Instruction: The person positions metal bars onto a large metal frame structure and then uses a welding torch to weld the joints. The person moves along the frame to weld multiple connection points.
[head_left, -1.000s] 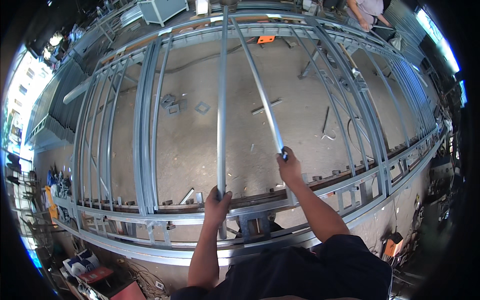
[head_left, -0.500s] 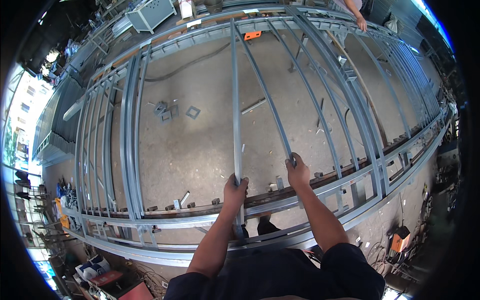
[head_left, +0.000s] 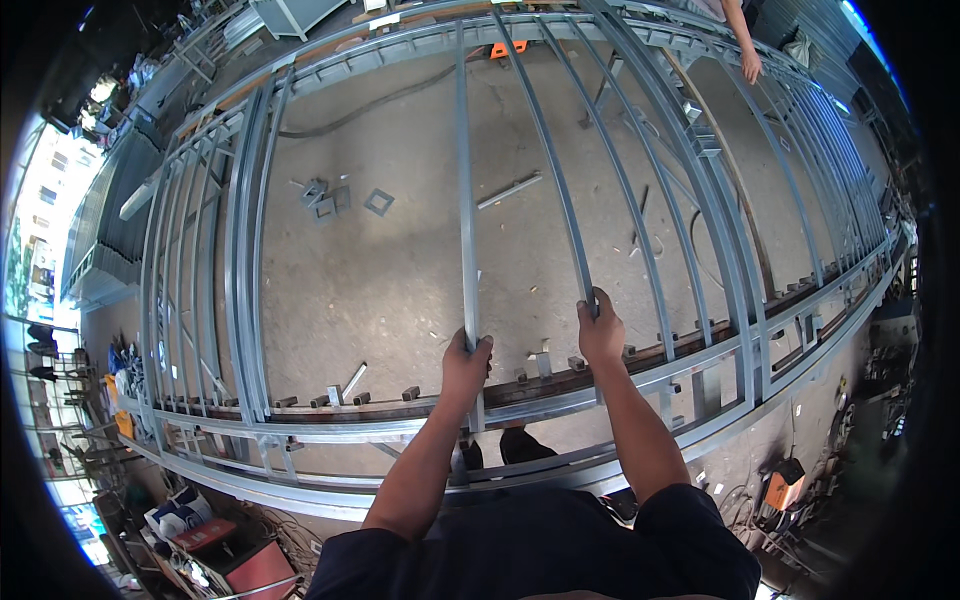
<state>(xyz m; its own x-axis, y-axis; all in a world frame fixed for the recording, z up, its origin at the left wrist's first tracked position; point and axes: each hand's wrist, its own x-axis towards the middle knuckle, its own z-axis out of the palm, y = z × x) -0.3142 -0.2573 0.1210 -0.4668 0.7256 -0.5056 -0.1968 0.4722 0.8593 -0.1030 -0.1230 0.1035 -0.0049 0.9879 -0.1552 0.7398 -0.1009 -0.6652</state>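
Observation:
My left hand [head_left: 467, 372] is closed around the near end of a long square metal tube [head_left: 466, 200]. A second metal tube [head_left: 553, 165] is gripped near its near end by my right hand [head_left: 602, 335]. Both tubes run away from me across a large metal frame [head_left: 340, 431] to its far rail, spreading slightly apart in the middle. Beyond my right hand, more tubes [head_left: 622, 175] span the frame. Below my hands is the near rail, with small metal blocks [head_left: 410, 394] along its inner side.
Another person's hand [head_left: 750, 68] hangs over the frame's far right. Square metal plates [head_left: 378, 201] and a short metal piece [head_left: 510, 190] lie on the floor inside. At lower right sits an orange machine [head_left: 785, 488] among cables; a red case [head_left: 263, 572] lies at lower left.
The far end of the right-hand tube has shifted right, away from the left-hand tube. My hands keep their grips. The other person's hand has come off the far rail. My view has shifted slightly.

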